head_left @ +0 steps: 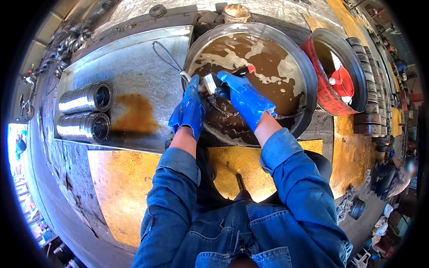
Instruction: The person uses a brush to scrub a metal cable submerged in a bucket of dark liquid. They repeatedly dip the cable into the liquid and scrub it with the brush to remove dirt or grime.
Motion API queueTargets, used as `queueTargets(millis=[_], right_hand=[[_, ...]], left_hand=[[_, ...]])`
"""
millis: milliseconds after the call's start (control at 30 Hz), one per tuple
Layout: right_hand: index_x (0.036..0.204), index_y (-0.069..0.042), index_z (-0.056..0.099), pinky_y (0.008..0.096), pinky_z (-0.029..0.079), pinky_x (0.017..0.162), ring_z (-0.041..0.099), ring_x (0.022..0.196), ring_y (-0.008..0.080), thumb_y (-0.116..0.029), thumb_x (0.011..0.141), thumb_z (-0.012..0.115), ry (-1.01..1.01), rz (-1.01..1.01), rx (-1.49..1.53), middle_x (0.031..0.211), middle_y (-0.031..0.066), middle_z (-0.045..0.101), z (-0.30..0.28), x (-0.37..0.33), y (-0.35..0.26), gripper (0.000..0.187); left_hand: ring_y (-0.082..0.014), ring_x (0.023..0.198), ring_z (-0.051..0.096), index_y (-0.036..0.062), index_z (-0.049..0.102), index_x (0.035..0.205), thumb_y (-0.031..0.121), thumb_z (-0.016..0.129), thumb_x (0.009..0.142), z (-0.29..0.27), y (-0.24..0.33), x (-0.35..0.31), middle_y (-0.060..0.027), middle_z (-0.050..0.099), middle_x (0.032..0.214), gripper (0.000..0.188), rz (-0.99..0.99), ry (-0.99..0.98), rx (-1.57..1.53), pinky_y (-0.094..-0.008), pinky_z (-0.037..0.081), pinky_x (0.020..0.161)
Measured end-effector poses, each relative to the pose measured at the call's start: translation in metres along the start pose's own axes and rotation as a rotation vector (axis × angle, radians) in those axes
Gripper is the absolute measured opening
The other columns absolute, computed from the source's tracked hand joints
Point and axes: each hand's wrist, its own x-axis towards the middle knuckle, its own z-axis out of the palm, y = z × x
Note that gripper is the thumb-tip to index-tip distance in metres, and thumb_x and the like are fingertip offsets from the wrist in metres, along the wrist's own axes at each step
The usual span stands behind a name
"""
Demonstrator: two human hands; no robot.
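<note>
While left hand point(189, 109) and right hand point(243, 96) clasp metal ring point(209, 83) over basin point(308, 71), bearing stacks point(85, 111) left, red drum point(333, 85) right.

Blue rubber gloves, blue denim jacket sleeves, denim trousers

Two blue-gloved hands, left hand point(188, 108) and right hand point(245, 97), on one metal ring point(209, 83) and one red-tipped brush point(246, 70), over one basin of brown liquid point(308, 76), beside two stacks of bearing rings point(86, 98) point(84, 127) on one steel tray point(134, 53), plus one red drum point(322, 89).
</note>
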Motion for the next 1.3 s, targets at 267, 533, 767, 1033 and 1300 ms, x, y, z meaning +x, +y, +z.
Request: queueTargets(millis=[267, 533, 767, 1033, 1300], right_hand=[[0.099, -0.005, 0.075, 0.0262, 0.048, 0.067, 0.064, 0.073, 0.0132, -0.035, 0.090, 0.068, -0.171, 0.074, -0.915, 0.084, 0.0047, 0.071, -0.012, -0.053, -0.013, 0.032], [0.098, -0.012, 0.074, 0.0227, 0.046, 0.053, 0.061, 0.061, 0.0108, -0.040, 0.096, 0.068, -0.178, 0.083, -0.071, 0.081, 0.0025, 0.071, 0.012, -0.019, -0.013, 0.029], [0.098, -0.007, 0.075, 0.0292, 0.054, 0.061, 0.069, 0.069, 0.0172, -0.033, 0.090, 0.071, -0.210, 0.082, -0.502, 0.084, 0.0065, 0.075, -0.020, 0.015, 0.034, 0.028], [0.095, -0.008, 0.075, 0.0288, 0.057, 0.064, 0.070, 0.072, 0.0174, -0.021, 0.092, 0.070, -0.155, 0.156, -0.238, 0.084, 0.0069, 0.074, 0.005, 0.004, -0.028, 0.014], [0.088, -0.010, 0.074, 0.0238, 0.047, 0.053, 0.060, 0.059, 0.0113, -0.032, 0.094, 0.069, -0.155, 0.300, -0.306, 0.075, 0.0033, 0.069, 0.000, -0.022, 0.012, 0.023]], left_hand=[[-0.0268, 0.120, 0.060, 0.0086, 0.048, 0.148, 0.030, 0.054, 0.107, -0.025, 0.019, -0.023, -0.0126, 0.063, 0.132, 0.048, 0.097, 0.038, 0.587, -0.0396, 0.048, 0.102], [-0.0209, 0.150, 0.040, 0.0060, 0.039, 0.159, 0.028, 0.034, 0.113, 0.036, 0.034, -0.103, -0.0063, 0.050, 0.159, 0.051, 0.202, 0.092, 1.469, -0.0308, 0.026, 0.124], [-0.0292, 0.133, 0.057, 0.0119, 0.036, 0.160, 0.013, 0.044, 0.105, -0.047, 0.018, -0.025, -0.0165, 0.058, 0.146, 0.056, 0.040, 0.056, 0.569, -0.0374, 0.041, 0.111], [-0.0313, 0.140, 0.051, 0.0115, 0.034, 0.161, 0.011, 0.044, 0.105, -0.005, 0.023, -0.073, -0.0153, 0.051, 0.155, 0.057, 0.371, 0.076, 1.707, -0.0419, 0.036, 0.117], [-0.0316, 0.146, 0.044, 0.0096, 0.031, 0.163, 0.017, 0.042, 0.106, -0.001, 0.027, -0.076, -0.0130, 0.047, 0.159, 0.059, 0.131, 0.000, 0.805, -0.0383, 0.032, 0.121]])
